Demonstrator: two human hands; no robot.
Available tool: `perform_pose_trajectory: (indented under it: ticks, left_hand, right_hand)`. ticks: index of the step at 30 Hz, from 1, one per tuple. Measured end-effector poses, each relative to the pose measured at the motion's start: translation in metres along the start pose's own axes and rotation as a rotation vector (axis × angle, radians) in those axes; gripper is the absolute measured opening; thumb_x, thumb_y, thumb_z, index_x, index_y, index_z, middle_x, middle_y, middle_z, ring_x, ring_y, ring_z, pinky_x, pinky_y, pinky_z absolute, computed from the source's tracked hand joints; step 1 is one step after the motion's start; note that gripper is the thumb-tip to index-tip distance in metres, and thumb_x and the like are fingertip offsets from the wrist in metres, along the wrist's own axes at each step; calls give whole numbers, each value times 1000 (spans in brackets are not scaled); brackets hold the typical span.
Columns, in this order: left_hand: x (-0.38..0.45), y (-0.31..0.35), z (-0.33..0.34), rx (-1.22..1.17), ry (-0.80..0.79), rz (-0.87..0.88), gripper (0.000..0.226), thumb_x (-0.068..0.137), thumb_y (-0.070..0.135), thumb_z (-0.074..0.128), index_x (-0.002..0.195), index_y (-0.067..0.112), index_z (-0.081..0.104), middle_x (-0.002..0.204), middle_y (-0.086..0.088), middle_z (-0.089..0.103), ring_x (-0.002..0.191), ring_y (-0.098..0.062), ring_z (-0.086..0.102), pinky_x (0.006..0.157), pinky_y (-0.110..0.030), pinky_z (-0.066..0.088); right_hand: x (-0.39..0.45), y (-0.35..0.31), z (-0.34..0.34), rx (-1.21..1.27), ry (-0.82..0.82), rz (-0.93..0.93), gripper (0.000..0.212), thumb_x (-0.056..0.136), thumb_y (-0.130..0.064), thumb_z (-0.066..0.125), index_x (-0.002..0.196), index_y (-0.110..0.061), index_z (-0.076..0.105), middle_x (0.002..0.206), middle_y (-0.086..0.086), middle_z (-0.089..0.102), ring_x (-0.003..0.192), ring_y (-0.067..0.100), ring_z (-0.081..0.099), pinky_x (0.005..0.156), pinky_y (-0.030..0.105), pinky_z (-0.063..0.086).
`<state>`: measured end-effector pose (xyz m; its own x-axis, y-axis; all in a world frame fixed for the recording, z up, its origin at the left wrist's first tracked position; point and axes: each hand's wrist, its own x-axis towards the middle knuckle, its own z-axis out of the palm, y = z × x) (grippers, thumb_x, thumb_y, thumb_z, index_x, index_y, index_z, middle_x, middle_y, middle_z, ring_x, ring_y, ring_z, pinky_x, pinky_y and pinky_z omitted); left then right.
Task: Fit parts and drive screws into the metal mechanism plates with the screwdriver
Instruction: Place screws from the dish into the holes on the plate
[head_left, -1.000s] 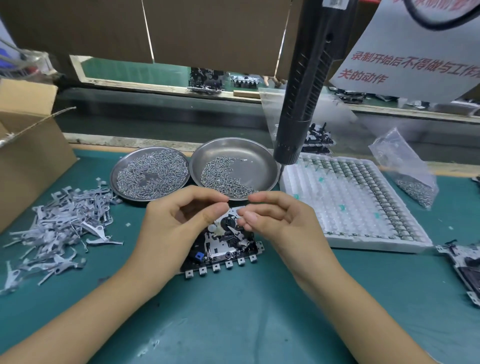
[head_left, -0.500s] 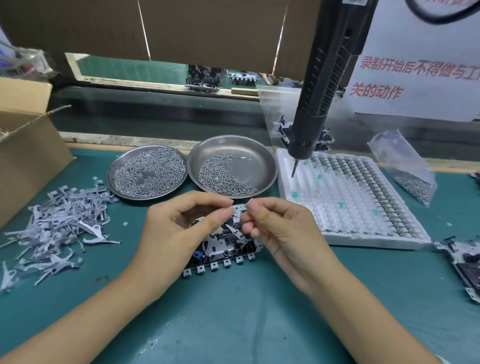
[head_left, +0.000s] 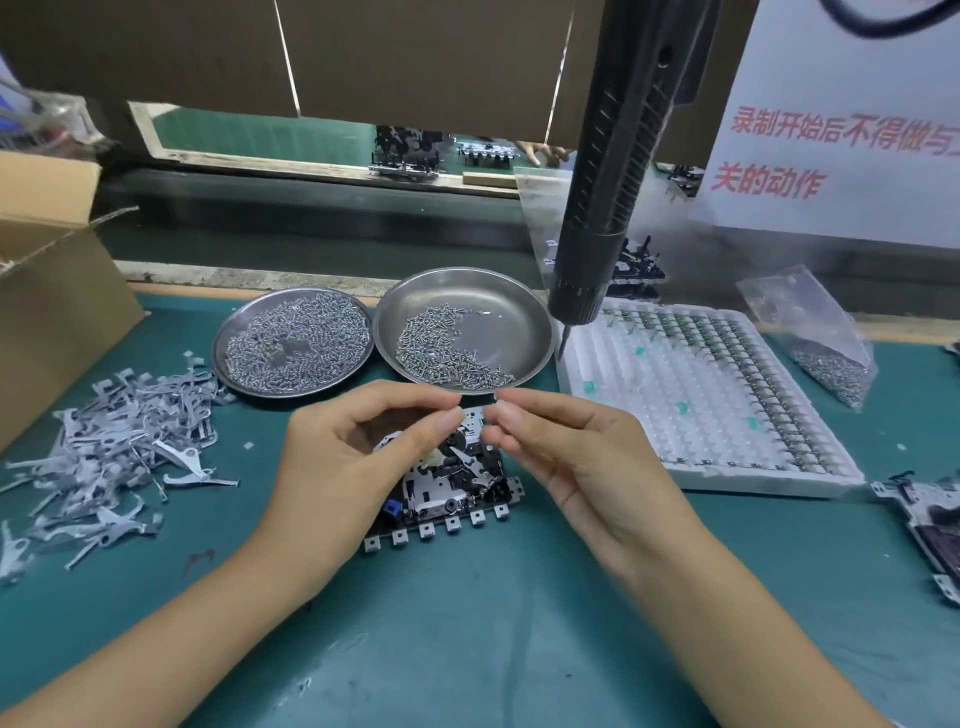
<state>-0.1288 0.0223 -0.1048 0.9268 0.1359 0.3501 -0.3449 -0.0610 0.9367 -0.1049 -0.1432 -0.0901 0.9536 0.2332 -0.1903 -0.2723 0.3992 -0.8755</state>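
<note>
Two hands above mechanism plate (head_left: 447, 483) on tabletop (head_left: 467, 623).
Left hand (head_left: 353, 462) and right hand (head_left: 571, 462) fingertips pinched; held item too small to tell.

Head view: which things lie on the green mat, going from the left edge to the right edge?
cardboard box → pile of metal levers → left screw dish → right screw dish → white parts tray → bag of screws
</note>
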Motion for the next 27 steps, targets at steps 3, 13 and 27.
perform_pose_trajectory:
  ticks: [3, 13, 27]
  left_hand:
    - [-1, 0, 0, -24, 4, -17, 17, 67, 20, 74, 84, 23, 77, 78, 4, 74, 70, -3, 67, 66, -11, 49]
    - [-3, 3, 3, -24, -13, 36, 23, 66, 18, 74, 89, 17, 71, 81, 3, 74, 75, -7, 70, 69, -13, 51]
    - [-3, 4, 3, -71, -15, -20, 27, 62, 25, 75, 89, 22, 74, 80, 2, 75, 75, -8, 70, 66, -14, 52]
  right_hand:
    - [-1, 1, 1, -32, -20, -20, 20, 71, -13, 71, 88, -4, 75, 84, 10, 74, 70, 13, 69, 65, 15, 53]
    - [-4, 4, 6, -15, -78, -57, 13, 69, -10, 69, 80, -7, 75, 80, 14, 73, 66, 14, 69, 62, 16, 53]
    - [-5, 6, 9, -55, -183, -71, 10, 72, -13, 66, 74, -12, 76, 74, 5, 69, 67, 11, 64, 68, 16, 52]
